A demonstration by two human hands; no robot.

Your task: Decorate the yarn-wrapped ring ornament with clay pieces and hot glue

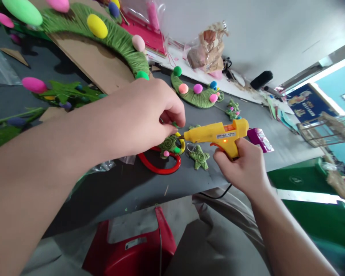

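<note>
Right hand (244,165): grip closed round the handle of a yellow glue gun (212,132), nozzle pointing left. Left hand (152,115) bent over a green star with pom-poms (168,144); fingers curled, cannot tell whether its grip pinches anything. Star lies at the red-and-yellow scissor handles (161,171) on grey counter (117,195). Plain green star (199,157) just beside.

So there's a pale plain wall (276,23) behind the grey table (126,191), plus a red stool (138,245) tucked below.
</note>
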